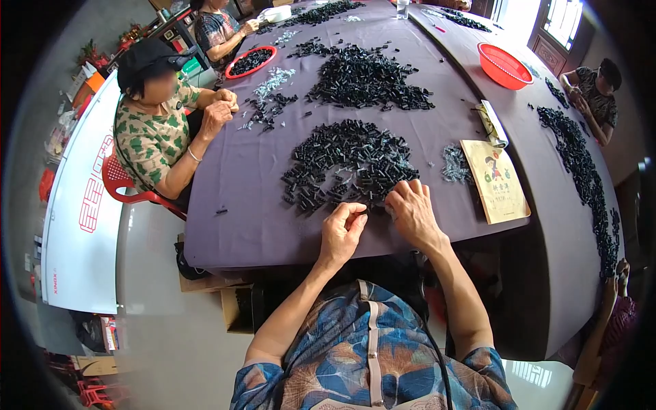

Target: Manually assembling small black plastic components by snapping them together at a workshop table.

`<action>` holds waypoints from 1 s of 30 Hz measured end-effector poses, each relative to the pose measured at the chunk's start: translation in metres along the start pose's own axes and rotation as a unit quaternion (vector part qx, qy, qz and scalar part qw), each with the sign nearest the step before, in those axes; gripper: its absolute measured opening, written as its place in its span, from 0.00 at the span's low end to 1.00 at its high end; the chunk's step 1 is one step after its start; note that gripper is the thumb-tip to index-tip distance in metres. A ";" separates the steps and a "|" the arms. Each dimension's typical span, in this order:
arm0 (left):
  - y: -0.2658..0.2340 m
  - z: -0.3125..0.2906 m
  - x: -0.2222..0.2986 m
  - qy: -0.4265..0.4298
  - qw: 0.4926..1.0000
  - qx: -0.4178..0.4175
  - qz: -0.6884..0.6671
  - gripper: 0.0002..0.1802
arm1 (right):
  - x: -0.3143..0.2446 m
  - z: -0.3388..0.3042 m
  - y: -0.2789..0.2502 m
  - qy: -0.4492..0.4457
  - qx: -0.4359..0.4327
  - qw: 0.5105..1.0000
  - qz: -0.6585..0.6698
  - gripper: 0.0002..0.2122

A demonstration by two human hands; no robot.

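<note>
Both my hands are over the near edge of the table, at the front of a pile of small black plastic pieces (352, 160) with clear bits mixed in. My left hand (342, 232) is closed, thumb and index finger pinched at the pile's lower edge. What is between those fingertips is too small to name. Just to its right, my right hand (415, 217) has its fingers bent down and drawn together at the pile's right front corner. Its fingertips are partly hidden, and anything they grip cannot be made out.
Beyond lies a larger black heap (369, 78). To the right are small clear pieces (456, 164), a tan notebook (495, 181) and a red basket (504, 67). A person in a cap (160, 123) works at the left, beside a red tray (272, 51); others sit around the table.
</note>
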State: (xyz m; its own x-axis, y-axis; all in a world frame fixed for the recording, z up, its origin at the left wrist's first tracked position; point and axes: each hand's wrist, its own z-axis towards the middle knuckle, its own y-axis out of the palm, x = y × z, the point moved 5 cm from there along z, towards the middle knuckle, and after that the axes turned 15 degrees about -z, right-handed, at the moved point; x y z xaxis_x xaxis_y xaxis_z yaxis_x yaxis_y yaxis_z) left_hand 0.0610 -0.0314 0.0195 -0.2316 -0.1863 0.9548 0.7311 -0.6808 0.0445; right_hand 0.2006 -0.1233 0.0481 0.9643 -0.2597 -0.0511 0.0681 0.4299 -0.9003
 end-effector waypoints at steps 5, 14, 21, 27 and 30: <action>0.000 0.000 0.003 0.007 1.000 -0.003 0.015 0.07 | 0.000 0.000 0.001 0.007 -0.015 1.000 -0.006 0.09; 0.001 0.001 0.005 0.001 1.000 -0.005 0.019 0.07 | -0.002 0.001 0.000 -0.010 0.005 1.000 -0.023 0.06; 0.001 -0.001 0.004 0.000 1.000 0.001 0.021 0.07 | -0.009 -0.002 0.002 -0.028 0.026 0.997 -0.072 0.04; -0.002 0.003 0.001 -0.003 1.000 0.008 -0.004 0.08 | -0.001 0.004 -0.006 0.031 0.041 0.999 0.009 0.07; -0.002 0.002 0.001 -0.025 0.999 0.013 -0.015 0.08 | -0.004 0.004 -0.011 0.025 0.048 0.993 0.104 0.10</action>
State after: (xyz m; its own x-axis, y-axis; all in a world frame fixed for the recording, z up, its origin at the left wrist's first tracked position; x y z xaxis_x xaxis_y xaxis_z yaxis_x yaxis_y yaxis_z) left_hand 0.0608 -0.0292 0.0212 -0.2209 -0.1298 0.9666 0.7414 -0.6663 0.0800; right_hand 0.1975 -0.1236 0.0602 0.9462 -0.1992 -0.2551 -0.1042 0.5588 -0.8227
